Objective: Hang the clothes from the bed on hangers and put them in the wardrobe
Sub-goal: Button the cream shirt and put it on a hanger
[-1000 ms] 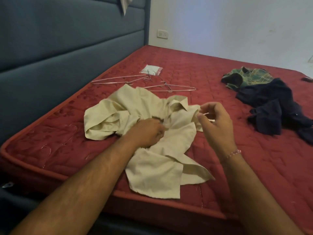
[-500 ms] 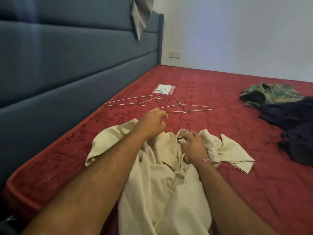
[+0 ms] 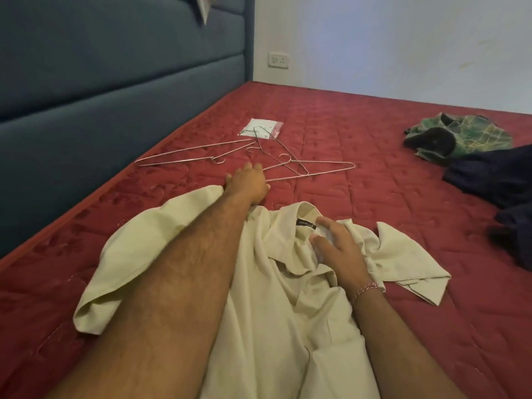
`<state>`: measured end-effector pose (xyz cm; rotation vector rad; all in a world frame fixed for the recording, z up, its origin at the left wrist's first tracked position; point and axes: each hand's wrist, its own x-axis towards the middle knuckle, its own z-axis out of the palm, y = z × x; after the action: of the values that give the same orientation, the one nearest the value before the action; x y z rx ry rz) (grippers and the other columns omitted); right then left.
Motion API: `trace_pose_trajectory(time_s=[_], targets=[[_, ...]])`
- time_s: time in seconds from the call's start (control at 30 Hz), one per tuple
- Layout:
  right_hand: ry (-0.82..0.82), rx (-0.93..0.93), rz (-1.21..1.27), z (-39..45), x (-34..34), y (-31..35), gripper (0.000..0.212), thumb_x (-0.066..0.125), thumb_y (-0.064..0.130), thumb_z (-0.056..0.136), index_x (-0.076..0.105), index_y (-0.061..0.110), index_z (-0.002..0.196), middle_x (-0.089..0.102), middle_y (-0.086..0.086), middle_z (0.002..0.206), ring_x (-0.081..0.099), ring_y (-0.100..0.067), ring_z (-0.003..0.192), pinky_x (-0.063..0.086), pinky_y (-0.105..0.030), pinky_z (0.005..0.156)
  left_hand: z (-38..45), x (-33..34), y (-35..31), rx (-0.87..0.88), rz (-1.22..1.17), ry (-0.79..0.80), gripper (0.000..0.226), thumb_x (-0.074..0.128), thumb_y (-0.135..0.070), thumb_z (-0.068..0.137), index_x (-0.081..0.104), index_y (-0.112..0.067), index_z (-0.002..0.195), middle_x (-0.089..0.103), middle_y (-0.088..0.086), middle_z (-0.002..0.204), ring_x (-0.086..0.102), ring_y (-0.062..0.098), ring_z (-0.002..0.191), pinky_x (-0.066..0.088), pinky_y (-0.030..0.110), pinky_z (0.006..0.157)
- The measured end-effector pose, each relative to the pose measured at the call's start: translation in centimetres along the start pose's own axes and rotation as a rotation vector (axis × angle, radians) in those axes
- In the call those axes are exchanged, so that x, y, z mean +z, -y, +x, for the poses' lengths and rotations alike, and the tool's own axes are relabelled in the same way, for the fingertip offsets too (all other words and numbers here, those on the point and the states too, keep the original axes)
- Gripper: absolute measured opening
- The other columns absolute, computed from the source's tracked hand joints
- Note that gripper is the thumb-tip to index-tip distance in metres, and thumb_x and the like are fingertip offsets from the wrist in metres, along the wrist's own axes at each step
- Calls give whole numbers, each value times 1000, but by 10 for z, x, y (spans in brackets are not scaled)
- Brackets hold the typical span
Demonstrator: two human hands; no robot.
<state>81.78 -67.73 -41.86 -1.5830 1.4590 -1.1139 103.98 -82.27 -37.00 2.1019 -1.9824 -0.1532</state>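
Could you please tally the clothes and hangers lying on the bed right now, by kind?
Garments: 3, namely cream shirt, green plaid garment, dark navy garment
Wire hangers: 3, at
Small plastic packet: 1
Total: 7

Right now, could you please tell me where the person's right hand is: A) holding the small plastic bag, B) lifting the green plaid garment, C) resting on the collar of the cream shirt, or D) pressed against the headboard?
C: the right hand lies with fingers spread on the cream shirt beside its collar label, while the left hand reaches toward the wire hangers.
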Motion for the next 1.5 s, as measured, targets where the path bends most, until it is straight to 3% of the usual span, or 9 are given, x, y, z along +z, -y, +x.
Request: trace_pose_trajectory(time_s=[0.13,0.33,0.43,0.53,0.73,1.07,1.23,1.37,1.5], targets=[[-26,-18,16,-4,-1,6,52,62,34,92,57,20,142,56,12,139,48,-5,130,37,-29,110,-10,-24,8,-50,-76,20,78,74,-49,91,41,-6,148,63,19,135,61,38,124,51,44,97],[-87,12,97,-13,-3,21,40,52,7,101,62,19,137,61,12,133,54,9,116,43,-26,110,-53,-71,50,-208,188,72,59,79,-74,72,64,-21,91,71,1,108,68,27,106,50,33,78],[-164,6,114,-28,-6,32,47,48,-1,96,65,20,134,68,10,118,60,16,82,49,-8,77,-83,-89,64,-268,205,29,67,85,-67,67,68,-18,111,65,5,120,64,29,114,54,40,88],[-202,26,145,-42,-13,41,53,47,-3,91,66,24,132,68,6,89,53,0,57,47,-13,56,-111,-114,78,-101,292,-288,50,80,-42,72,65,-21,114,61,7,119,58,31,113,53,48,90],[-259,-14,115,-38,-55,82,36,57,17,96,69,27,128,69,11,125,64,-10,116,54,-41,105,-162,-167,109,255,171,-586,35,72,-10,65,44,-23,81,46,-3,83,49,29,73,45,41,58],[-144,-304,-114,-51,-107,162,56,43,-14,86,72,16,123,72,9,120,65,-2,114,53,-30,104,-214,-193,73,529,239,-720,28,73,-2,69,55,-14,86,54,2,85,44,27,56,41,32,47],[32,-452,-132,-72,-111,194,22,69,3,92,77,10,111,76,10,101,70,3,94,57,-21,87,-222,-186,15,558,155,-752,28,70,-1,65,52,-14,82,54,5,85,53,35,56,49,37,45],[-298,-331,-46,-77,-106,198,27,71,42,95,80,22,78,75,11,74,72,-14,73,60,-40,71,-226,-174,-25,552,83,-778,29,71,-3,65,54,-16,85,54,6,87,55,35,65,50,43,53],[-424,-263,27,-83,-114,196,35,61,41,102,76,24,74,71,13,77,65,-7,73,55,-35,74,-233,-168,-45,228,-2,-885,77,81,-27,72,47,-25,141,42,10,145,45,33,129,40,51,99]])
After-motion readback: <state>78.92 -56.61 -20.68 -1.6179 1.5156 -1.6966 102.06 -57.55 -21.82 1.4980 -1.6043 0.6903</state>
